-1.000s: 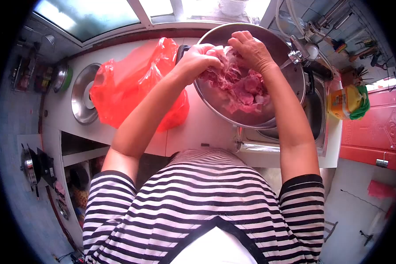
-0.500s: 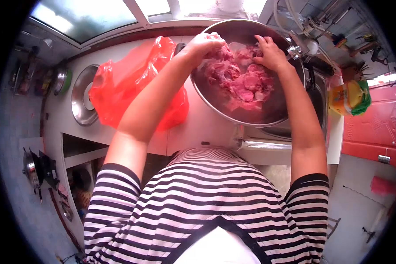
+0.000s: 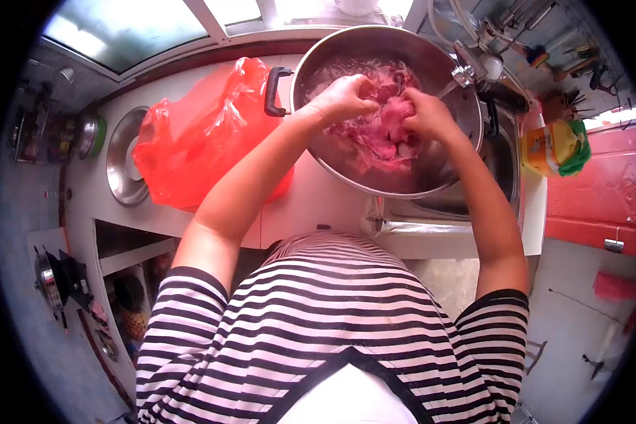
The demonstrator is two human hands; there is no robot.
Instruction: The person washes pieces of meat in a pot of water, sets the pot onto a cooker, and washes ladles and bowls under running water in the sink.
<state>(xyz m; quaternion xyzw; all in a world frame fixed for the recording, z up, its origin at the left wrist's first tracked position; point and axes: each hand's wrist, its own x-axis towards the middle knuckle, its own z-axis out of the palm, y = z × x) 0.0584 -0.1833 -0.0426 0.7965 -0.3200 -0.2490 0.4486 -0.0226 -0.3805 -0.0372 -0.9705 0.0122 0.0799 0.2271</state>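
Raw red meat (image 3: 380, 145) lies in water in a large metal pot (image 3: 332, 166) with black side handles. Over the pot's left half, my left hand (image 3: 350, 97) has its fingers curled at the meat; what lies between them is too small to tell. My right hand (image 3: 425, 115) is closed on a piece of the meat right of the middle. A running tap (image 3: 464, 75) stands at the pot's right rim.
A red plastic bag (image 3: 205, 134) stands left of the pot, with a metal basin (image 3: 126, 185) beyond it. The sink (image 3: 500, 177) is partly under the pot. A yellow container (image 3: 550, 148) stands at the right.
Both hands have moved down and toward each other, onto the meat. My right hand, open half a second ago, has closed. The view has shifted slightly.
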